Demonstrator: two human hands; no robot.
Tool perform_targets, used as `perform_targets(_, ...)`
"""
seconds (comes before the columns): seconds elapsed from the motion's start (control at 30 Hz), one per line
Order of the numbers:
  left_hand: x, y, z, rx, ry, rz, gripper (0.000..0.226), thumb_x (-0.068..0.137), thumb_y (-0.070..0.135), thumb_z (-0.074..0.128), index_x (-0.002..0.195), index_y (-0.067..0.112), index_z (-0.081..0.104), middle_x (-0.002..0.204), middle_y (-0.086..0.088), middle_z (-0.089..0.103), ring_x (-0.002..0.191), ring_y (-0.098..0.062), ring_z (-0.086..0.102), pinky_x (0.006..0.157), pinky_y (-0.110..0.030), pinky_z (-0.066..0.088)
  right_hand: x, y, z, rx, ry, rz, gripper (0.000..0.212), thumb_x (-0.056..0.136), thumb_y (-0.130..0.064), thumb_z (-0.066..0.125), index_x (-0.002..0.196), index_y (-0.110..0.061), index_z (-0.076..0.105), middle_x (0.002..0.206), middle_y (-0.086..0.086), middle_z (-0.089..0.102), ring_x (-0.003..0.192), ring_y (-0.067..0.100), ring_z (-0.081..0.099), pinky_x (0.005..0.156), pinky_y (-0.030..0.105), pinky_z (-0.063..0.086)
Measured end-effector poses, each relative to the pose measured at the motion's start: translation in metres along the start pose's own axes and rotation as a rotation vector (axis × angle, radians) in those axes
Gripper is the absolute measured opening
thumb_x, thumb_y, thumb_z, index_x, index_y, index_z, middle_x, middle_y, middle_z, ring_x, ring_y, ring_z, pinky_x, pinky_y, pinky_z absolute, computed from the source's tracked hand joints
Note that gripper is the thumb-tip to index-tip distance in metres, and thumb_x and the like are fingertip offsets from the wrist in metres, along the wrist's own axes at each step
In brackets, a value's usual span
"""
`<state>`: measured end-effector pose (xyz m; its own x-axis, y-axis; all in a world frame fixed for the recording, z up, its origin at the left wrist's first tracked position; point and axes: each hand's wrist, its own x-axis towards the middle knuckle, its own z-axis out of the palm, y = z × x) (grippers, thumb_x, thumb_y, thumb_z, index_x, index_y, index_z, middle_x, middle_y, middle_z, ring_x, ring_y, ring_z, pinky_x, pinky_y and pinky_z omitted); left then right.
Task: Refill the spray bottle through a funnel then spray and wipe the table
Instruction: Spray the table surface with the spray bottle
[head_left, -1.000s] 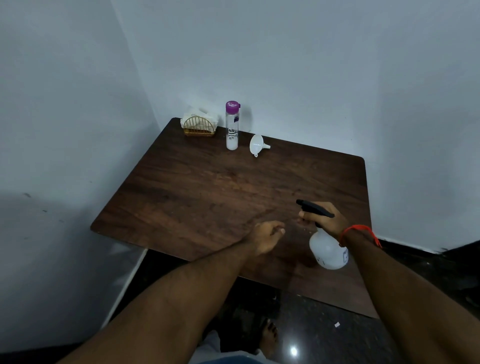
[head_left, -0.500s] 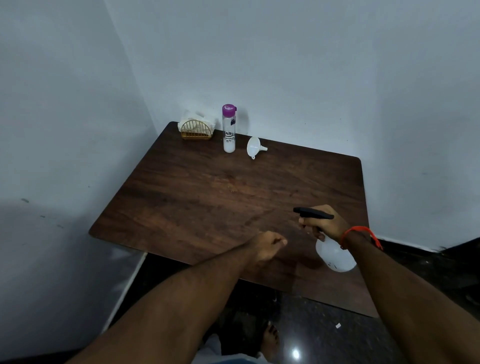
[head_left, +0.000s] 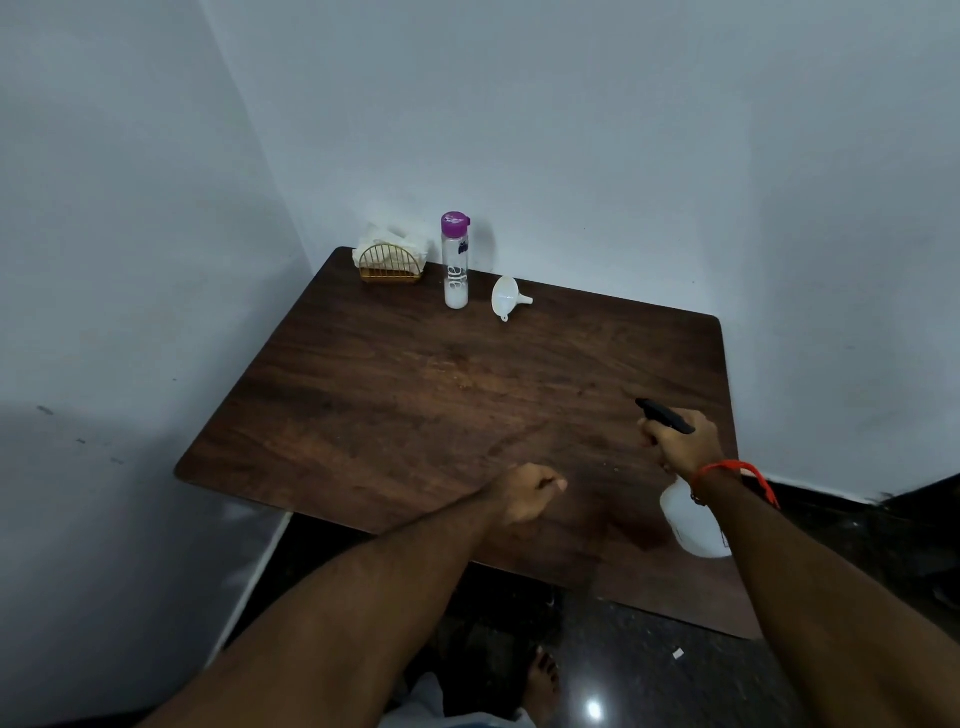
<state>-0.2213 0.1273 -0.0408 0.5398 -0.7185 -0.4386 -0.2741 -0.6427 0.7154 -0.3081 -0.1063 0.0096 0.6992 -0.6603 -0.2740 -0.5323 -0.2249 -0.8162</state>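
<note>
Your right hand (head_left: 680, 441) grips spray bottle (head_left: 693, 525), body half-hidden by wrist | left hand (head_left: 524, 491) clenched, empty | funnel (head_left: 505, 298) at 12 o'clock

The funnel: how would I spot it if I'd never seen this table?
Look to the far edge of the dark wooden table, by the wall. Right of the tall purple-capped bottle lies the funnel, tipped on its side. It is small, white and cone-shaped, unlike the upright bottle.

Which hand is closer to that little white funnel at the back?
Left, narrowly. The left hand sits near the front edge, almost straight before the funnel; the right hand, gripping the spray bottle, is off to its right.
</note>
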Motion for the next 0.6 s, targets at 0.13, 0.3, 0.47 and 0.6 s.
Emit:
perform_targets(0.13, 0.001, 0.002, 0.003, -0.006, 0.000, 0.011, 0.038, 0.102, 0.038, 0.048, 0.129, 0.016, 0.065, 0.123, -0.008, 0.069, 0.115, -0.024, 0.061, 0.086, -0.022, 0.041, 0.000, 0.005, -0.006, -0.017, 0.015, 0.007, 0.028, 0.084, -0.030, 0.072, 0.104, -0.011, 0.073, 0.090, 0.013, 0.071, 0.072, 0.024, 0.062, 0.061, 0.032, 0.048)
perform_targets(0.3, 0.004, 0.003, 0.005, -0.019, 0.006, 0.020, 0.035, 0.102, 0.036, 0.049, 0.123, 0.015, 0.067, 0.117, -0.009, 0.070, 0.110, -0.024, 0.063, 0.079, -0.020, 0.038, -0.005, 0.003, -0.014, 0.008, 0.041, 0.026, 0.016, 0.088, -0.020, 0.068, 0.100, -0.011, 0.071, 0.083, 0.013, 0.071, 0.064, 0.022, 0.060, 0.053, 0.030, 0.048)
perform_targets(0.47, 0.005, 0.003, 0.004, -0.003, -0.001, 0.020, 0.037, 0.102, 0.037, 0.047, 0.125, 0.016, 0.065, 0.120, -0.009, 0.069, 0.114, -0.026, 0.061, 0.084, -0.023, 0.039, -0.012, 0.001, -0.015, 0.000, -0.139, 0.026, 0.008, 0.088, -0.012, 0.067, 0.087, -0.005, 0.070, 0.070, 0.017, 0.064, 0.050, 0.022, 0.050, 0.046, 0.031, 0.040)
perform_targets(0.6, 0.004, 0.005, 0.005, -0.038, -0.022, 0.016, 0.037, 0.102, 0.038, 0.047, 0.125, 0.016, 0.066, 0.118, -0.008, 0.070, 0.110, -0.024, 0.062, 0.080, -0.020, 0.037, -0.012, -0.004, -0.010, -0.048, -0.296, -0.013, 0.009, 0.087, -0.008, 0.066, 0.088, -0.001, 0.071, 0.072, 0.021, 0.068, 0.044, 0.022, 0.046, 0.043, 0.029, 0.038)
